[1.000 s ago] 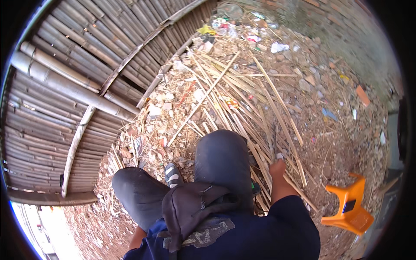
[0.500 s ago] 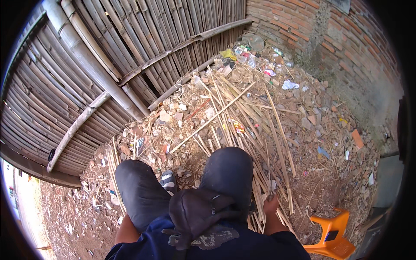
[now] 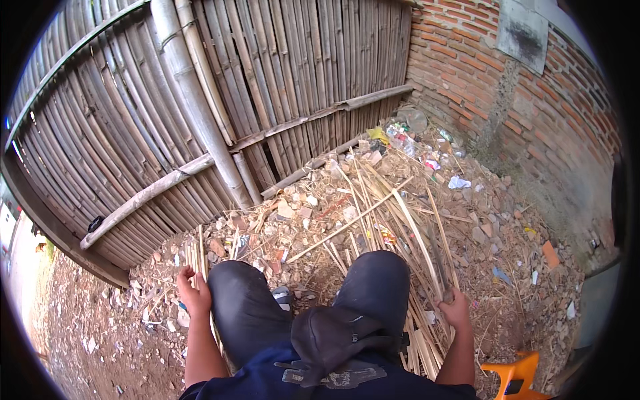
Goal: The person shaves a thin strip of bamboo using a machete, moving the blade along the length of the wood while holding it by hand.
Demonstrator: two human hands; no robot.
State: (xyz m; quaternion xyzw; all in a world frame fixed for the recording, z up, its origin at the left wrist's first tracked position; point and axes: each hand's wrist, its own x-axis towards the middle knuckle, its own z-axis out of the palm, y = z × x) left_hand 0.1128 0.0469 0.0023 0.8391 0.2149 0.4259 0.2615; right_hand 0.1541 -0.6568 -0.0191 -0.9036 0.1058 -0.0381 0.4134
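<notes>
My right hand [image 3: 455, 308] is closed round the near end of a long split bamboo strip [image 3: 421, 239], which reaches forward and left over the pile. Beneath and beside it lie several more bamboo strips [image 3: 420, 327], loosely heaped along the right of my right knee. One strip [image 3: 350, 220] crosses the pile at a slant. Beside my left knee my left hand [image 3: 193, 290] is raised with its fingers apart and nothing visible in it. Right by it is a smaller bundle of bamboo strips [image 3: 202, 247], partly hidden by my leg.
A bamboo fence [image 3: 320, 60] stands ahead and to the left, a brick wall [image 3: 467, 60] to the right. Stones, brick pieces and litter [image 3: 400, 140] cover the ground. An orange plastic chair [image 3: 520, 373] is at the lower right. My dark bag [image 3: 333, 340] hangs in front of me.
My left hand has come up into view beside the left knee. My right hand has moved forward and right, and a bamboo strip now rises from it. The view has tilted upward.
</notes>
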